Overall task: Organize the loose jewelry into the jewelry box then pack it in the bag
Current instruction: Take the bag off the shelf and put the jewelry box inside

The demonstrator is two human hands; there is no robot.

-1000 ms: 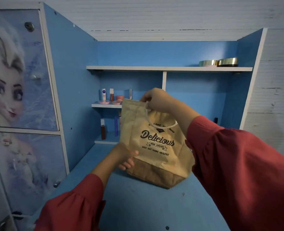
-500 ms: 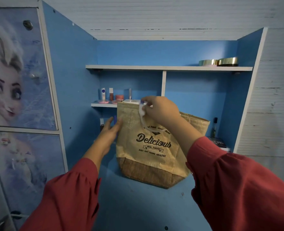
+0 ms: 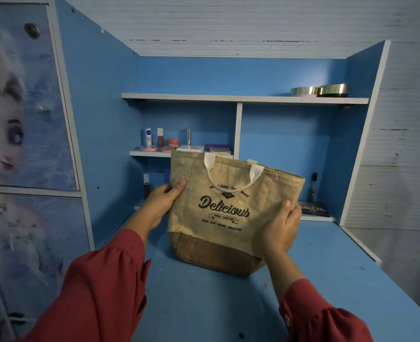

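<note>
A tan jute bag (image 3: 231, 213) printed "Delicious", with a darker brown base and white rope handles, stands upright on the blue desk (image 3: 204, 304). My left hand (image 3: 162, 201) grips its left side, thumb on the front. My right hand (image 3: 280, 225) grips its right side, thumb on the front. The bag's handles hang loose against its front. No jewelry box or loose jewelry shows; the bag's inside is hidden.
Behind the bag a small shelf (image 3: 149, 153) holds cosmetics bottles and jars. Two gold round tins (image 3: 318, 90) sit on the top shelf. A dark palette (image 3: 313, 209) lies at the back right. A cupboard with cartoon-printed doors (image 3: 19, 119) stands at the left.
My right hand let go of the handle and moved down to the bag's right side. My left hand closed on the bag's left side. The bag settled upright on the desk.
</note>
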